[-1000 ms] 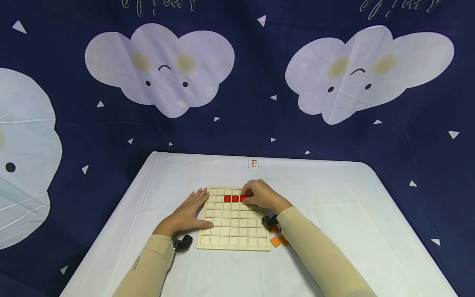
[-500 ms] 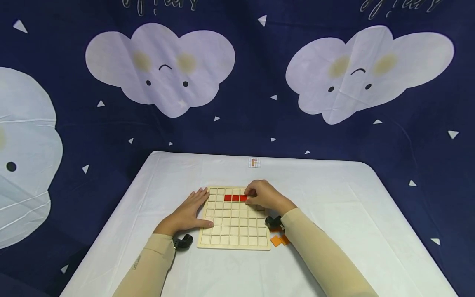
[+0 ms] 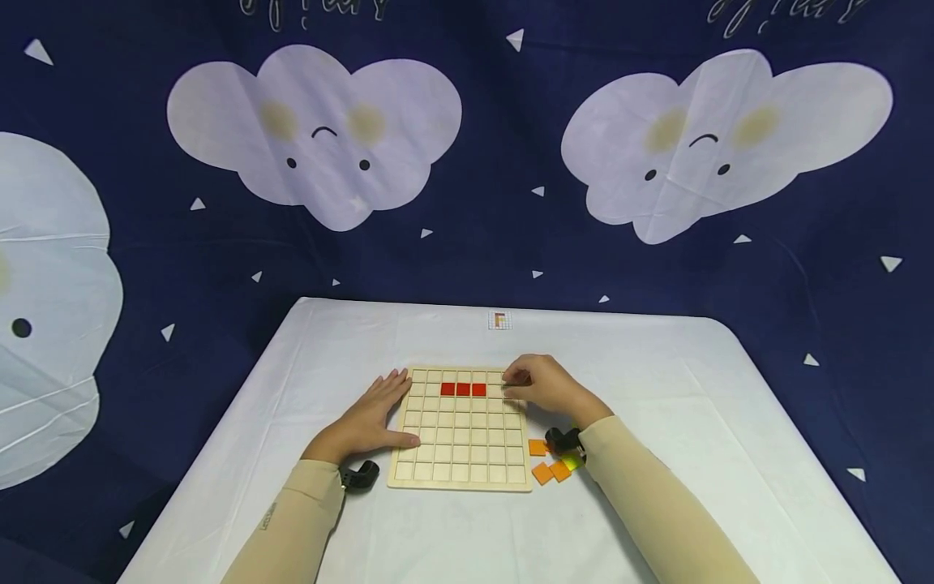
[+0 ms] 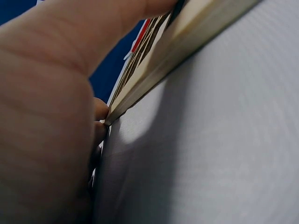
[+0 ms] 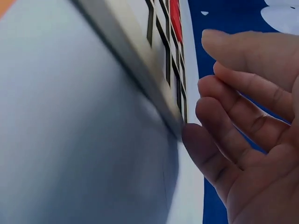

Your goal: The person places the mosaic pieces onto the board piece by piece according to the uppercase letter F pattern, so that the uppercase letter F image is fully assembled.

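A pale wooden grid board point(image 3: 460, 458) lies on the white table, with three red square tiles point(image 3: 463, 389) side by side in its second row from the back. My left hand point(image 3: 370, 418) rests along the board's left edge, fingers extended and thumb over the frame. In the left wrist view the thumb side of that hand lies against the board's edge point(image 4: 154, 70). Over the back right corner hovers my right hand point(image 3: 546, 383), loosely bent and holding nothing. Its fingertips point(image 5: 196, 135) appear beside the board's edge in the right wrist view.
Several orange tiles point(image 3: 542, 474) and a yellow-green tile point(image 3: 571, 461) lie on the table right of the board, partly under the right wrist camera point(image 3: 562, 439). A small printed pattern card point(image 3: 499, 321) is near the table's far edge. A dark blue cloud-print cloth point(image 3: 496, 162) hangs behind.
My right hand has let go of the third red tile and drawn off to the right, uncovering it and more loose tiles. My left hand stays put.
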Demonstrator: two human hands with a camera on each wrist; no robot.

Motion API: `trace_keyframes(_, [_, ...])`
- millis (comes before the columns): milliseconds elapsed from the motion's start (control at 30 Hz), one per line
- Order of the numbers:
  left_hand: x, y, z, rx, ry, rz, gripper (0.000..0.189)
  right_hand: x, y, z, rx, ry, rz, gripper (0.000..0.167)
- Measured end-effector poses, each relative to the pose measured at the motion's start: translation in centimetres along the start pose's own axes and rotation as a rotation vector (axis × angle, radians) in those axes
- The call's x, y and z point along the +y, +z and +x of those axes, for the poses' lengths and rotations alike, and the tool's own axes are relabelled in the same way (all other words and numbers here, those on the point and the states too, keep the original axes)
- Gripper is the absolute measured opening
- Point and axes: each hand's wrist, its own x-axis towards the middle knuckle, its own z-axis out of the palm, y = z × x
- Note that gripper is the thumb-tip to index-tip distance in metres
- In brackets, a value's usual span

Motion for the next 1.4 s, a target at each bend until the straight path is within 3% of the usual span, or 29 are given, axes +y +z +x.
trace_keyframes(267, [0.0, 0.0, 0.0, -0.005, -0.002, 0.002, 0.124, 0.8, -1.4, -2.3, -0.041, 0.021, 0.02, 0.02])
trace_keyframes(733, [0.0, 0.1, -0.2, -0.003, 0.002, -0.002, 0.123, 0.9, -1.8, -6.3, -0.257, -0.03, 0.052, 0.022])
trace_keyframes(1100, [0.0, 0.0, -0.2, 0.003, 0.007, -0.005, 0.123, 0.5, -0.9, -7.7, -0.268, -0.062, 0.086, 0.025])
trace_keyframes(1400, [0.1, 0.0, -0.2, 0.0, 0.004, -0.005, 0.122, 0.0, -0.2, -8.0, -0.236, -0.097, 0.026, 0.023])
